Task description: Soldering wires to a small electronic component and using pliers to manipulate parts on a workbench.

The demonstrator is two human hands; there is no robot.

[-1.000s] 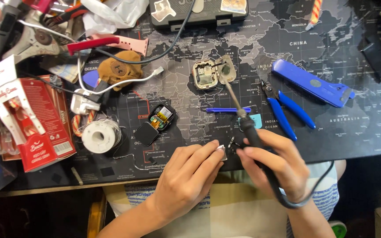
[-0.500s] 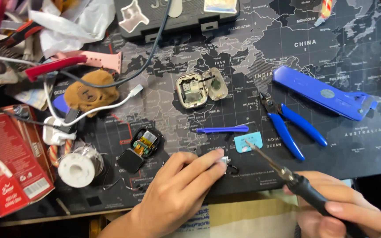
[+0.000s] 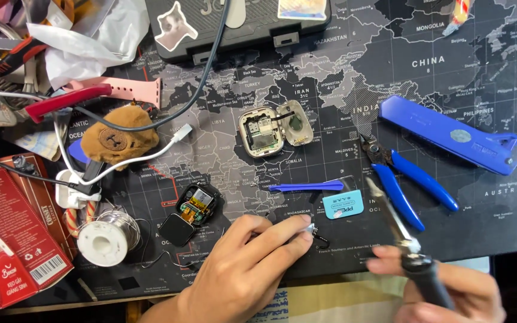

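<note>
My left hand (image 3: pixel 249 263) rests on a dark world-map desk mat (image 3: pixel 330 119) and pinches a tiny metal part (image 3: pixel 313 231) between its fingertips near the mat's front edge. My right hand (image 3: pixel 450 290) grips a soldering iron (image 3: pixel 399 230) by its black handle, the tip raised and pointing up-left, apart from the part. An opened smartwatch (image 3: pixel 191 212) with its internals showing lies just left of my left hand. A second opened watch case (image 3: pixel 273 130) sits in the middle of the mat.
Blue-handled cutters (image 3: pixel 405 182), a blue pry tool (image 3: pixel 306 186), a light blue pick (image 3: pixel 343 204) and a long blue tool (image 3: pixel 456 134) lie at right. A solder spool (image 3: pixel 106 236), red box (image 3: pixel 13 233), brown plush (image 3: pixel 118 139), cables and a black case (image 3: pixel 234 24) crowd the left and back.
My right hand pulled the soldering iron away from the part, down and to the right. My left hand stayed on the small part. The view shifted slightly.
</note>
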